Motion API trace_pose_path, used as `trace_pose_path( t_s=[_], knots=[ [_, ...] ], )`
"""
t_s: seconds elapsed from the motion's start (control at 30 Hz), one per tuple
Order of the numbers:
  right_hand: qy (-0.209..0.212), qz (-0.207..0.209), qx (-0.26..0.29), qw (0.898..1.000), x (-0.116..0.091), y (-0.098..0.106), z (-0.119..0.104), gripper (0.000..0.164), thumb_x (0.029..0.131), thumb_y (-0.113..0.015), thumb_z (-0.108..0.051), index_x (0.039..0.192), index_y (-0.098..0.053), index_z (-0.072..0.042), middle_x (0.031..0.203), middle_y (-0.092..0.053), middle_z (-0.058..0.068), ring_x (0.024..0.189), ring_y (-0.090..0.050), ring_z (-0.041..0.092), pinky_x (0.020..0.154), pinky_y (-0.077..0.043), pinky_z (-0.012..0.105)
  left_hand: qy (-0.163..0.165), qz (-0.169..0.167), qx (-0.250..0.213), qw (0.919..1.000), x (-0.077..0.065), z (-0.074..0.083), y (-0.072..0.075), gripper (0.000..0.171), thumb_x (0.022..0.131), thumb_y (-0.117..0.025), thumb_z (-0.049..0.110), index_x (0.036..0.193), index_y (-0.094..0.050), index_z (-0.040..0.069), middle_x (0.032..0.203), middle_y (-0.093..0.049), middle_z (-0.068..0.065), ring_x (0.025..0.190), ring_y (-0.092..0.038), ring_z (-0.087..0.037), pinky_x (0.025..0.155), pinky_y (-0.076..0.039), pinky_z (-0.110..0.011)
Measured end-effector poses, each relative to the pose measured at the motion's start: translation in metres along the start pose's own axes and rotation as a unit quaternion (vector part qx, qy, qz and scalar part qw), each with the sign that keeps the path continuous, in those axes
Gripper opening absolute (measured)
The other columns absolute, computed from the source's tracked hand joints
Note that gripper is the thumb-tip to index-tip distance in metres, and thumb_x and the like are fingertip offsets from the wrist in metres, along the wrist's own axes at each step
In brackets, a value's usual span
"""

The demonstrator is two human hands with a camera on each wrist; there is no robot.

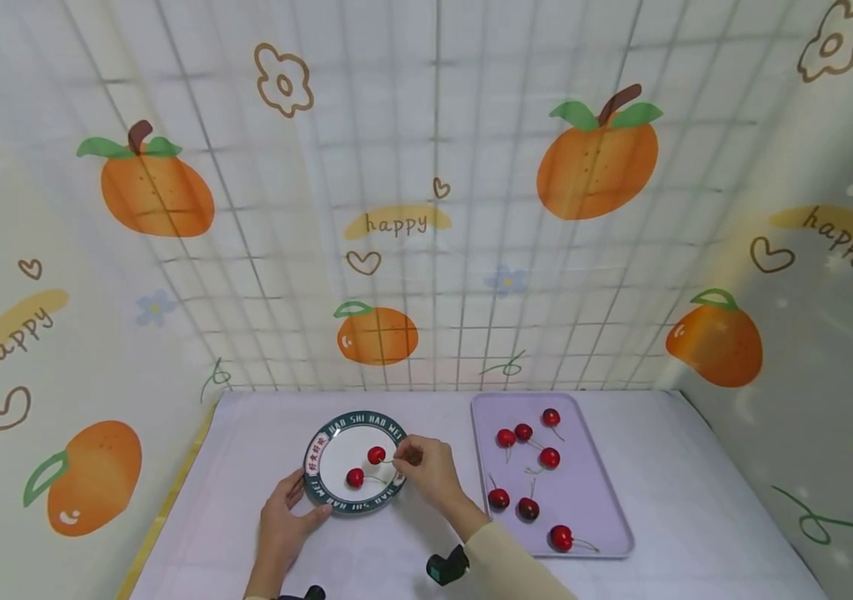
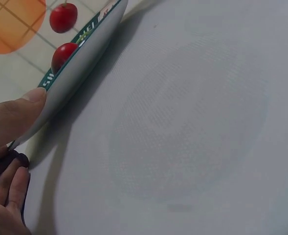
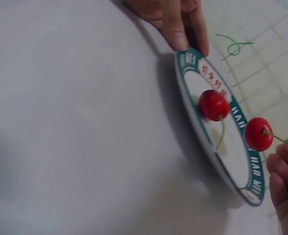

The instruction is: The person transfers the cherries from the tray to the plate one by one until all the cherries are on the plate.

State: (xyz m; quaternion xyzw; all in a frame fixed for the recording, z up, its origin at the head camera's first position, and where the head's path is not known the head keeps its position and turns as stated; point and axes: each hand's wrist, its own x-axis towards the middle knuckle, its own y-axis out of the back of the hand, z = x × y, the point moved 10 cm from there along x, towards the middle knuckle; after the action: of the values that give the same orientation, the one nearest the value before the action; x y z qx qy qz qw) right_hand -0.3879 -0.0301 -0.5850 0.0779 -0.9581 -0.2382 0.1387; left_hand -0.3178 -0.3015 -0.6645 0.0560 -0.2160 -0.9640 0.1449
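My left hand (image 1: 284,518) grips the near left edge of a white plate (image 1: 332,450) with a dark green lettered rim. Its thumb (image 2: 35,96) lies on the rim in the left wrist view. Over the plate's right side, my right hand (image 1: 432,473) pinches the thin green stem of a red cherry (image 3: 258,134). That cherry hangs above the plate's surface in the right wrist view. A second cherry (image 1: 355,477) rests on the plate, its stem pointing right.
A purple tray (image 1: 595,508) stands to the right, holding several cherries (image 1: 550,458) with stems. The white table (image 1: 696,492) is bordered by printed curtains (image 1: 426,292) at the back and sides. A dark wrist device (image 1: 447,566) shows near my right sleeve.
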Motion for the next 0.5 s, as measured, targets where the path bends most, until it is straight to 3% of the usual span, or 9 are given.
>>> trace_pose_path(
  t_s=[0.5],
  knots=[
    [-0.023, -0.014, -0.012, 1.000, -0.007, -0.013, 0.019, 0.018, 0.088, -0.083, 0.002, 0.084, -0.073, -0.013, 0.081, -0.071, -0.006, 0.072, -0.062, 0.009, 0.063, -0.060, 0.017, -0.014, 0.010, 0.000, 0.9998, -0.003, 0.007, 0.001, 0.092, 0.074, -0.095, 0.011, 0.152, -0.048, 0.001, 0.156, -0.051, -0.022, 0.143, -0.050, -0.040, 0.122, -0.046, -0.046]
  ],
)
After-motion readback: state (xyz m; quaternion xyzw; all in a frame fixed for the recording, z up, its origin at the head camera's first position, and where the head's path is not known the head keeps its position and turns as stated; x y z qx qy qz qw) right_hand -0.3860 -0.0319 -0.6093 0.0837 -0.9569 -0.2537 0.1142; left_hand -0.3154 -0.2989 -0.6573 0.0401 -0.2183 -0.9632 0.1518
